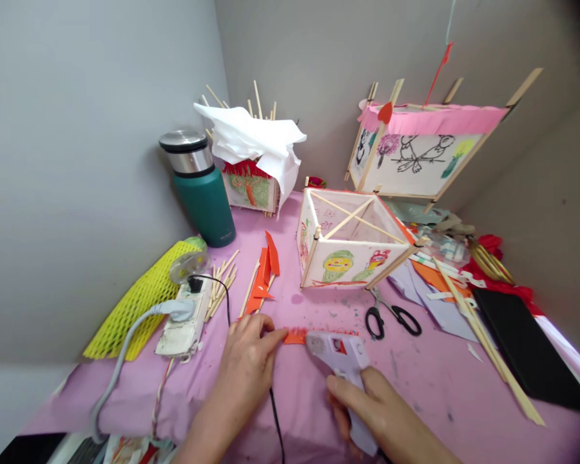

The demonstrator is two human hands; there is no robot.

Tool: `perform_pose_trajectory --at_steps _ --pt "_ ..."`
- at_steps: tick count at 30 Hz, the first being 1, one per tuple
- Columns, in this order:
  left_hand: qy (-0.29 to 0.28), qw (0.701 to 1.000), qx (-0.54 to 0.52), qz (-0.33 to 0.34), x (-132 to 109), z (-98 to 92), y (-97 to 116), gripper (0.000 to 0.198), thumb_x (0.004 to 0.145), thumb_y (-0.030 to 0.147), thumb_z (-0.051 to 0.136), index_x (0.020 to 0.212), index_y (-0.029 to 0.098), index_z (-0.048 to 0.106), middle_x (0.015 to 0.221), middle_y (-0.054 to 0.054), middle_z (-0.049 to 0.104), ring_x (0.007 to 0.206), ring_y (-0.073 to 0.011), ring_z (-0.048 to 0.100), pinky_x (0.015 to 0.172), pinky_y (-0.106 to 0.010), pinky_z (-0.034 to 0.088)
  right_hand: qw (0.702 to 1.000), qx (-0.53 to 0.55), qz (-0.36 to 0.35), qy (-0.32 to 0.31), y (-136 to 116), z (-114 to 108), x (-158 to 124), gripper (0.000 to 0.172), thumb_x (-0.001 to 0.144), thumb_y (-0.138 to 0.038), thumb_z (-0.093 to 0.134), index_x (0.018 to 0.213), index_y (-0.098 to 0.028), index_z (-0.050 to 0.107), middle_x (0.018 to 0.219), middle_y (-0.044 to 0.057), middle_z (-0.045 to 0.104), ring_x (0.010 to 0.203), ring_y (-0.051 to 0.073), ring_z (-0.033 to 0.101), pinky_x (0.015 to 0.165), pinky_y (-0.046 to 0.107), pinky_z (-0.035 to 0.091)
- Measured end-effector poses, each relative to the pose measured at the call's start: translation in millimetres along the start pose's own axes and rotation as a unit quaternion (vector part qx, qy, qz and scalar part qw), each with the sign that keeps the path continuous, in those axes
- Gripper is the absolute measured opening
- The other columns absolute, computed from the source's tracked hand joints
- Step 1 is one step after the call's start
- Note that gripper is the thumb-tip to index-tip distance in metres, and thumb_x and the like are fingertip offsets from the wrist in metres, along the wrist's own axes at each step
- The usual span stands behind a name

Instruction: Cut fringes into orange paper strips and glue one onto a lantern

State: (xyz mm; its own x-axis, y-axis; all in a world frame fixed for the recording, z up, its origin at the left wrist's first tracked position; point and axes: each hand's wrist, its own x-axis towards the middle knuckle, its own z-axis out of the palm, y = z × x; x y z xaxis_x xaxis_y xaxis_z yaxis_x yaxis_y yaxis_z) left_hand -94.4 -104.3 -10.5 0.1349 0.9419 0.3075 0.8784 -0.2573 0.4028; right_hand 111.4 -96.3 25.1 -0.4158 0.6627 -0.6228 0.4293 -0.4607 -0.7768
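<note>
A lilac glue gun (350, 361) is gripped in my right hand (370, 403), its nozzle end over a strip of orange fringed paper (296, 336). This strip lies flat on the pink-covered table (304, 412), partly hidden by the gun. At its left end, the thumb and fingertips of my left hand (246, 354) are closed on the paper. Just beyond that hand lie cut orange paper pieces (261, 277). Black-handled scissors (394, 317) rest open to the right of the gun. Behind the strip stands a white box lantern (338, 261) with stick edges and drawings.
A green bottle (203, 200), thin sticks (221, 290), a power strip (186, 322) and yellow netting (135, 309) lie left. A cord (274, 412) passes by my left hand. Another lantern (415, 154) hangs at right, above paper scraps; a black tablet-like slab (526, 348) lies below.
</note>
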Motion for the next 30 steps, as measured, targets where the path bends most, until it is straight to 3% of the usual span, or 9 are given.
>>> perform_pose_trajectory --at_steps 6,10,12,15,17,20,24,27,30 --pt "0.075 0.996 -0.051 -0.009 -3 -8.9 1 0.027 0.087 0.010 0.047 0.103 0.020 0.066 0.094 -0.008 0.059 0.089 -0.0204 0.054 0.078 -0.036 0.045 0.981 0.123 -0.146 0.013 10 -1 -6 0.040 0.083 -0.057 0.050 0.093 -0.018 0.055 0.063 -0.001 0.057 0.053 0.013 0.053 0.051 0.022 0.042" --pt "0.156 0.981 -0.104 -0.043 -17 -21.5 22 0.024 0.086 0.012 0.051 0.104 0.021 0.064 0.097 -0.008 0.062 0.092 -0.0203 0.056 0.083 -0.035 0.044 0.950 0.123 -0.264 0.117 11 9 2 0.038 0.083 -0.053 0.052 0.104 -0.022 0.058 0.091 0.005 0.063 0.083 0.020 0.060 0.079 0.031 0.047" --pt "0.053 0.964 -0.254 -0.056 -25 -22.3 37 0.017 0.086 0.019 0.052 0.100 0.021 0.063 0.093 -0.006 0.064 0.085 -0.0173 0.058 0.077 -0.028 0.047 0.942 0.097 -0.283 0.154 5 16 7 0.041 0.083 -0.054 0.052 0.111 -0.024 0.057 0.102 0.006 0.062 0.092 0.022 0.058 0.089 0.035 0.044" --pt "-0.085 0.877 -0.458 -0.116 -32 -15.2 54 0.030 0.080 0.040 0.060 0.102 0.019 0.062 0.079 -0.003 0.064 0.069 -0.0158 0.057 0.061 -0.024 0.047 0.950 0.077 -0.276 0.120 -14 28 12 0.044 0.088 -0.055 0.044 0.119 -0.024 0.052 0.092 0.004 0.062 0.076 0.019 0.058 0.076 0.033 0.049" --pt "-0.099 0.807 -0.551 -0.188 -30 -10.7 58 0.038 0.081 0.046 0.058 0.106 0.018 0.061 0.084 -0.006 0.064 0.075 -0.0183 0.058 0.064 -0.026 0.049 0.954 0.059 -0.286 0.067 -27 32 15 0.042 0.092 -0.054 0.036 0.116 -0.023 0.052 0.080 0.001 0.058 0.065 0.016 0.055 0.064 0.029 0.048" --pt "-0.077 0.745 -0.601 -0.279 -21 -12.0 58 0.047 0.081 0.047 0.057 0.118 0.018 0.056 0.090 -0.008 0.064 0.081 -0.0203 0.058 0.065 -0.028 0.049 0.938 0.004 -0.344 0.035 -40 33 21 0.033 0.095 -0.045 0.035 0.091 -0.021 0.057 0.082 0.001 0.054 0.076 0.015 0.054 0.072 0.027 0.046" --pt "-0.047 0.741 -0.580 -0.336 -9 -21.4 56 0.051 0.074 0.050 0.065 0.112 0.017 0.056 0.069 0.001 0.055 0.055 -0.0106 0.046 0.050 -0.021 0.039 0.925 -0.036 -0.373 0.060 -40 31 31 0.034 0.099 -0.032 0.033 0.074 -0.019 0.052 0.085 0.000 0.051 0.081 0.013 0.051 0.077 0.026 0.042" --pt "-0.044 0.751 -0.561 -0.345 -4 -24.0 49 0.044 0.073 0.052 0.065 0.095 0.015 0.056 0.056 0.008 0.041 0.048 -0.0069 0.032 0.044 -0.019 0.029 0.923 -0.057 -0.375 0.058 -39 29 34 0.027 0.098 -0.030 0.035 0.083 -0.020 0.056 0.087 0.001 0.054 0.084 0.013 0.052 0.079 0.026 0.041" --pt "-0.035 0.778 -0.519 -0.352 2 -24.1 34 0.038 0.076 0.053 0.060 0.078 0.017 0.049 0.052 0.008 0.040 0.046 -0.0066 0.032 0.042 -0.018 0.026 0.924 -0.091 -0.365 0.074 -39 17 34 0.019 0.095 -0.029 0.043 0.097 -0.021 0.060 0.095 0.001 0.059 0.090 0.014 0.055 0.081 0.026 0.041"
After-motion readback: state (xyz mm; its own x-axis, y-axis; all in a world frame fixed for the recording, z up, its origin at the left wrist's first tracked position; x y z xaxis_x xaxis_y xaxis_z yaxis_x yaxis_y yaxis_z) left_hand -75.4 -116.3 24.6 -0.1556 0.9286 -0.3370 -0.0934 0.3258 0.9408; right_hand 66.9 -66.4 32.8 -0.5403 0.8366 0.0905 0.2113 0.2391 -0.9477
